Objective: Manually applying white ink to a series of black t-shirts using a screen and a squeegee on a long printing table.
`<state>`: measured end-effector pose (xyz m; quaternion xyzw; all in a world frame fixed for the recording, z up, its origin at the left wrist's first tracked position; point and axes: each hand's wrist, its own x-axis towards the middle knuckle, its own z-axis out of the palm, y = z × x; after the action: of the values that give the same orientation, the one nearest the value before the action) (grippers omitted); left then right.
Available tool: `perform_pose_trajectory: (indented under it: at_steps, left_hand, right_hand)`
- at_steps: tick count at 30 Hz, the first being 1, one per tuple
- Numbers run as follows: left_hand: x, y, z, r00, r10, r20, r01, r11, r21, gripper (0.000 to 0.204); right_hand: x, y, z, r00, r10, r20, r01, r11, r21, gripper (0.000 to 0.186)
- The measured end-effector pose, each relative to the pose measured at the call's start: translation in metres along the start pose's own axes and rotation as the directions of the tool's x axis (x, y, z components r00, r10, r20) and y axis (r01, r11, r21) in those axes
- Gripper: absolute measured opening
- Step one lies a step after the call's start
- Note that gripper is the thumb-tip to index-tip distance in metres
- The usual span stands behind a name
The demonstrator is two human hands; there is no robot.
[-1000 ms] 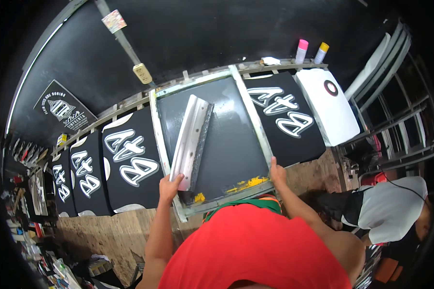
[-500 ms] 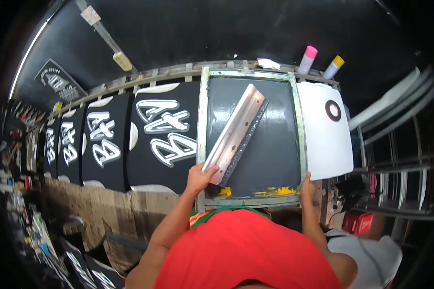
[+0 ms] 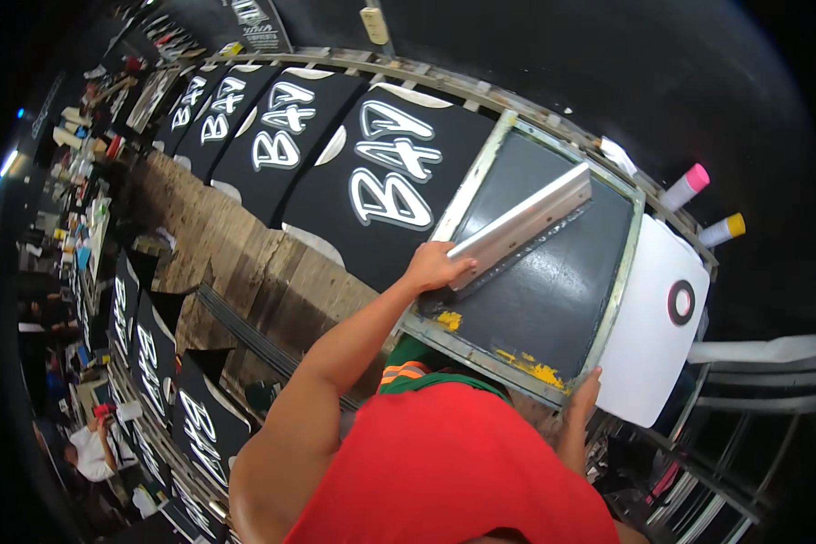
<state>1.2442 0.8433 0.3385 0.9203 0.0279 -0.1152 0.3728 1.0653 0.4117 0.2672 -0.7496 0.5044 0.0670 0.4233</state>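
A screen-printing frame [image 3: 627, 272] with a dark mesh and yellow smears near its lower edge lies in front of me. A long metal-backed squeegee [image 3: 526, 222] rests slantwise across the mesh. My left hand [image 3: 435, 267] is closed on the frame's left side, its thumb over the squeegee's near end. At the lower right corner my right hand [image 3: 586, 396] grips the frame's edge; its fingers are partly hidden underneath. Just left of the frame lies a black shirt panel [image 3: 331, 213] with white outlined lettering.
More printed black panels [image 3: 245, 186] continue leftward. Right of the frame, a white panel [image 3: 648, 363] carries a black tape roll [image 3: 681, 302]. Pink-capped [image 3: 684, 188] and yellow-capped [image 3: 722, 230] spray cans stand by the wall. A person in white [image 3: 91, 451] is far off at lower left.
The view has swung leftward, so the table row now slants down to the right and more of the room shows. Both hands keep their hold on the frame; the squeegee stays across the mesh.
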Motion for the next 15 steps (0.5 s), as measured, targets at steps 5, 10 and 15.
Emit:
perform_pose_trajectory:
  at_steps: [5, 10, 15]
  left_hand:
    - [0.0, -0.003, 0.006, 0.999, -0.036, 0.026, 0.038, 0.993, -0.109, 0.059]
    - [0.0, -0.026, 0.023, 0.999, -0.021, 0.034, 0.023, 0.997, -0.072, 0.062]
    - [0.017, -0.031, 0.033, 0.993, -0.006, 0.114, 0.011, 0.999, -0.047, 0.063]
  right_hand:
    - [0.007, 0.009, 0.002, 0.951, -0.282, -0.127, 0.271, 0.957, -0.098, 0.071]
    - [-0.002, -0.006, 0.016, 0.97, -0.22, -0.104, 0.209, 0.972, -0.106, 0.07]
    - [0.031, 0.023, 0.025, 0.981, -0.163, -0.101, 0.15, 0.981, -0.126, 0.075]
